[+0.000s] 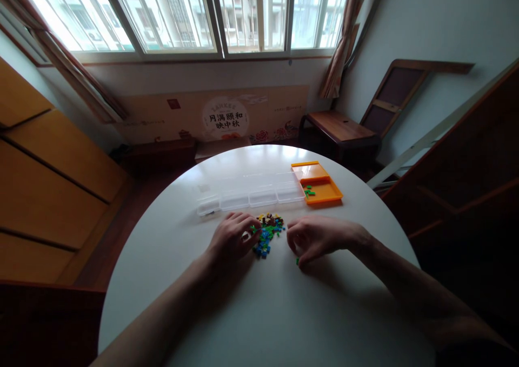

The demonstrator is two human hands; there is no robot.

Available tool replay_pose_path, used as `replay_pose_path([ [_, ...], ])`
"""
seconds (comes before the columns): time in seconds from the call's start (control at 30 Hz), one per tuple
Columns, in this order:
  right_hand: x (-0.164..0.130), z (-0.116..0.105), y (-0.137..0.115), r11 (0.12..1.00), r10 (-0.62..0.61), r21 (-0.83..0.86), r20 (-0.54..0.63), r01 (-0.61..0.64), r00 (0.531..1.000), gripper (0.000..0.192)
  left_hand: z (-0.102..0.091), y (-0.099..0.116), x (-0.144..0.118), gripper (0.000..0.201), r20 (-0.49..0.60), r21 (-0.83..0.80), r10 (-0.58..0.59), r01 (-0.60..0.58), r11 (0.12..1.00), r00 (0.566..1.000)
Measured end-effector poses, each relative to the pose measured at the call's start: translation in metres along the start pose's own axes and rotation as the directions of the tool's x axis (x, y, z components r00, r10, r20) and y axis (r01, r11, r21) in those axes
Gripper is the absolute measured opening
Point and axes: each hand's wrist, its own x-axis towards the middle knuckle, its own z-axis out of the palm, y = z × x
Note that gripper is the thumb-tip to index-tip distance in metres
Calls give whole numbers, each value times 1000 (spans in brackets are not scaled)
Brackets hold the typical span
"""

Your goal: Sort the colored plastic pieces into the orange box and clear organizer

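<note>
A small heap of toy building bricks [265,240] in blue, green, yellow and brown lies on the white table. My left hand [234,236] rests at the heap's left side. Its thumb and index finger are bent together over the bricks, and what is between them, if anything, is too small to make out. Right of the heap is my right hand [316,238], fingers curled. A little green brick [297,261] shows at its thumb tip, low against the table.
Beyond the heap, a clear plastic compartment box [249,198] lies with its lid open. Adjoining its right end is an orange case [324,200] with several green bricks inside. The round white table [259,318] has a wooden stool [343,126] behind it, near the window wall.
</note>
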Motion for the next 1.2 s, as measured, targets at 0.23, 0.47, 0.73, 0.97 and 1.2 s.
replay_pose_path([
  [0.23,4,3,0,999,-49,-2,-56,49,997,12,-1,-1,-1,10,7,4,-7,7,1000,1000],
  [0.47,4,-1,19,996,-89,-39,-350,81,932,18,-1,0,-3,9,3,-7,0,0,1000,1000],
  [0.73,-14,-34,66,892,-19,-250,-854,-376,521,20,-2,1,-4,9,10,-23,-4,5,1000,1000],
  [0.97,-18,-35,83,787,31,-250,-897,-564,441,17,-3,0,-5,10,24,-13,-11,11,1000,1000],
  [1.2,10,-6,48,886,-251,-449,-672,-114,697,8,-2,2,-1,11,35,3,10,-10,1000,999],
])
